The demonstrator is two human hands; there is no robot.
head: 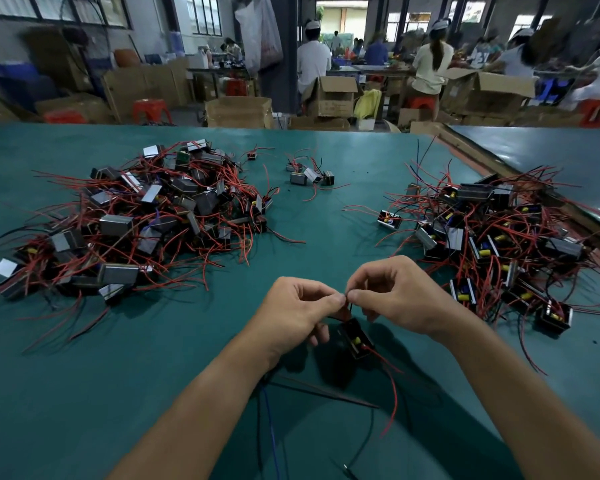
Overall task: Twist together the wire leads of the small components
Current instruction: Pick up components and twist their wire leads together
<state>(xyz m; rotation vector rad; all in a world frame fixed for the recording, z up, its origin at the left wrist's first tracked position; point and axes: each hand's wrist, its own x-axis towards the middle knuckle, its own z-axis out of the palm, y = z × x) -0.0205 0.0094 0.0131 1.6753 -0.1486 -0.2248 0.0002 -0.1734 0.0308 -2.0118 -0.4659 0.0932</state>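
Below pinching hands (343,299): black component (355,337) (yellow part, red lead).

No text can be read. The cardboard box (329,98) at the back carries faint print and the hanging plastic bag (269,43) shows red marks, both too blurred.

I've got one small component (356,338), black with a yellow part, hanging tilted at centre | its dark leads (350,308) run up into the pinch of left hand (298,313) and right hand (395,299) | red lead (394,393) trails down-right | left pile (136,220), right pile (499,237) tangled, well apart
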